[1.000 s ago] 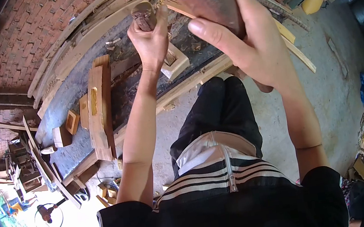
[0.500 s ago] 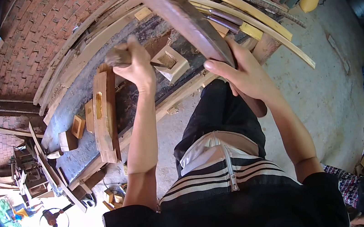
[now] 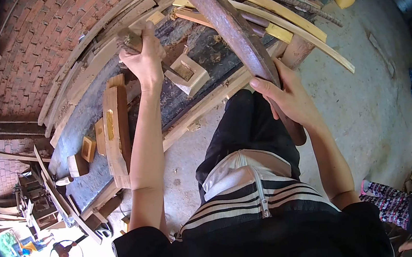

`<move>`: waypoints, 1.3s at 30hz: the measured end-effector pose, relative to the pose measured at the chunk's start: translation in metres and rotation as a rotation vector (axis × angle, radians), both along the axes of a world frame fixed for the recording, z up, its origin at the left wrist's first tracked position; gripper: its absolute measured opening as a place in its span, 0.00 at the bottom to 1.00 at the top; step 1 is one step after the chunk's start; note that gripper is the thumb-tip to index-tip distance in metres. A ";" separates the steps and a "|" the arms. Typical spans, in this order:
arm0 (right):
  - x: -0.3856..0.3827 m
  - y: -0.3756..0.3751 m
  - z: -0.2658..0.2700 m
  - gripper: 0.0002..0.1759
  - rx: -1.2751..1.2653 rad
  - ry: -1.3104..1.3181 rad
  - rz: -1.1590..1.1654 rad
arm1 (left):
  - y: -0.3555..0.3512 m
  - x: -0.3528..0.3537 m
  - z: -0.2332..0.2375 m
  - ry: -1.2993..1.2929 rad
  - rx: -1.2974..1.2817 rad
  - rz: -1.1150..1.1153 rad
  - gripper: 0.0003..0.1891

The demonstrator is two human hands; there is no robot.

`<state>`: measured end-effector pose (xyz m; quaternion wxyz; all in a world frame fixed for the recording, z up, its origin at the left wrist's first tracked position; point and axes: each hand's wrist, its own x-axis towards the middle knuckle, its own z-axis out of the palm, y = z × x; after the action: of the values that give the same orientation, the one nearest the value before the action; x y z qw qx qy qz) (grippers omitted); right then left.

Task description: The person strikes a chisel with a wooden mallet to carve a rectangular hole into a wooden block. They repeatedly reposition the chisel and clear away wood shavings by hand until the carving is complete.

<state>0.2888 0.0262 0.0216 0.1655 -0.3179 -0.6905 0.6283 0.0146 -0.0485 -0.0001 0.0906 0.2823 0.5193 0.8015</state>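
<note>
My left hand [image 3: 143, 64] is wrapped round the thick wooden handle of a chisel [image 3: 130, 40]. Its narrow blade slants down to the right, its tip at the square hollow of a pale wooden block [image 3: 197, 81] lying on the dark bench. In my right hand [image 3: 291, 97] is a long, heavy, dark wooden club [image 3: 237, 33], gripped near its lower end. The club's thick end is raised up and to the left, apart from the chisel. Wood chips lie in the block's hollow.
Left of the block, a long mortised timber [image 3: 113, 125] rests on the bench [image 3: 98, 168] beside smaller blocks [image 3: 78, 165]. Curved wooden strips [image 3: 308, 34] and more tools lie across the far side. A brick wall [image 3: 62, 22] stands behind. Concrete floor [image 3: 359, 108] extends to the right.
The club and my right hand have shifted right and down in view. My left hand has moved slightly left and up, and the chisel handle now points more upward.
</note>
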 end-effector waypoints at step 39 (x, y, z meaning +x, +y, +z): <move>-0.049 0.004 0.020 0.31 0.473 0.333 0.053 | 0.005 0.021 -0.008 0.156 -0.123 0.048 0.03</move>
<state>0.2394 0.0305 0.0421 0.3294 -0.1448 -0.7894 0.4974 0.0355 -0.0436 -0.0077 0.0480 0.3252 0.5794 0.7458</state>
